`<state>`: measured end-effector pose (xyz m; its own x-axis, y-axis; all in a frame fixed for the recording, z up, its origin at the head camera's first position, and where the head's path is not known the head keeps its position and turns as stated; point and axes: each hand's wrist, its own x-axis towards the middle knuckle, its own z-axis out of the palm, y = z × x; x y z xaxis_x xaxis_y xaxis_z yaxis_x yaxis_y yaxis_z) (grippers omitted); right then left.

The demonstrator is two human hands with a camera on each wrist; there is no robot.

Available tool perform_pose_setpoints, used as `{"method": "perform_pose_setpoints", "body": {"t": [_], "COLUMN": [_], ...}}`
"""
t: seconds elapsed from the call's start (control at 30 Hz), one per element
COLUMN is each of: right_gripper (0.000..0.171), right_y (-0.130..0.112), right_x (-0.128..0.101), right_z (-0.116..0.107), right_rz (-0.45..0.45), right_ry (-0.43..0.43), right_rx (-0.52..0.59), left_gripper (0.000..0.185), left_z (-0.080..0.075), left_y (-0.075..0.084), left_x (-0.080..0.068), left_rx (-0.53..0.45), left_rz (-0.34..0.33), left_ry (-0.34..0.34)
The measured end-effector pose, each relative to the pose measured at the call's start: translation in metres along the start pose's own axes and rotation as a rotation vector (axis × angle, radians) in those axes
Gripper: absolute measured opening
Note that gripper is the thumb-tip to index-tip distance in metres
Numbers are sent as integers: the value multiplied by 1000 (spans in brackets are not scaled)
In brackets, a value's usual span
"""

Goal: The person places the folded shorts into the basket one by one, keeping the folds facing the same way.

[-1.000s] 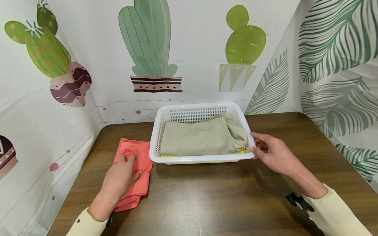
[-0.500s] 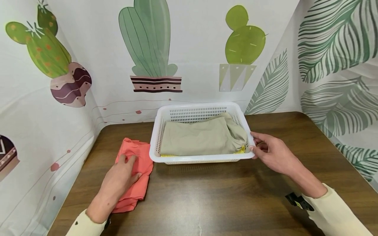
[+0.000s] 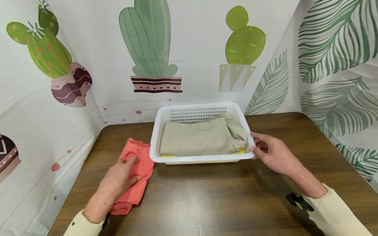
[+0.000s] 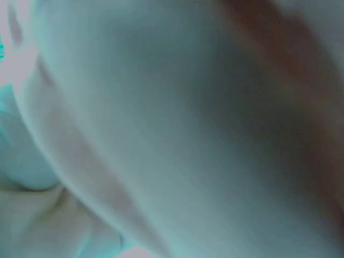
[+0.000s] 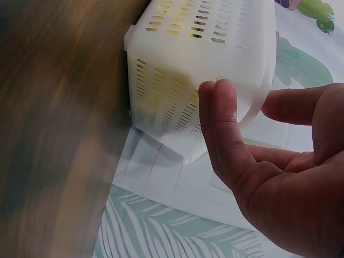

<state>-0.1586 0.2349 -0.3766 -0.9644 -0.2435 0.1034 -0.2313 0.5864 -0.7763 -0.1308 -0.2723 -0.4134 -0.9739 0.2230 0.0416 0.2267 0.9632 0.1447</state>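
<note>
"If one starts at the left of the desk (image 3: 189,203), what comes first?"

"A folded coral-red cloth (image 3: 144,165), lying on the desk's left side, with the person's left hand (image 3: 116,178) resting on top of it. The thumb stands apart and the fingers are only slightly bent over the fabric."

"Does the left wrist view add anything?"

"It is too blurred to tell."

"And next to the coral-red cloth?"

"A white slotted plastic basket (image 3: 200,159), just beside the cloth's upper right part; whether the two touch cannot be told. Inside lies a folded grey-green cloth (image 3: 195,139), bunched at its right end. Yellow fabric (image 3: 241,150) peeks out beneath it along the near edge and at the near right corner."

"What of the other hand?"

"The right hand (image 3: 276,155) pinches the rim at the basket's right end; the right wrist view shows fingertips against the outer wall. Its arm leads back to a cream sleeve (image 3: 336,213). Farthest right, a white backdrop (image 3: 322,98) carries printed green leaves."
</note>
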Motion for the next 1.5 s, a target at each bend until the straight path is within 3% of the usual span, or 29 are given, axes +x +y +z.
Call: {"method": "perform_pose_setpoints", "body": {"t": [0.13, 0.4, 1.07, 1.5], "right_gripper": [55, 55, 55, 56], "right_y": [1, 2, 1, 1], "right_x": [0, 0, 2, 2], "right_z": [0, 1, -1, 0], "right_rz": [1, -13, -16, -7], "right_ry": [-1, 6, 9, 4], "right_rx": [0, 20, 9, 13], "left_gripper": [66, 63, 63, 60], "left_z": [-1, -2, -8, -9], "left_y": [0, -2, -7, -9], "left_x": [1, -1, 3, 1], "left_rx": [-22, -44, -94, -114], "left_rz": [5, 49, 54, 91], "left_ry": [-18, 32, -116, -137]}}
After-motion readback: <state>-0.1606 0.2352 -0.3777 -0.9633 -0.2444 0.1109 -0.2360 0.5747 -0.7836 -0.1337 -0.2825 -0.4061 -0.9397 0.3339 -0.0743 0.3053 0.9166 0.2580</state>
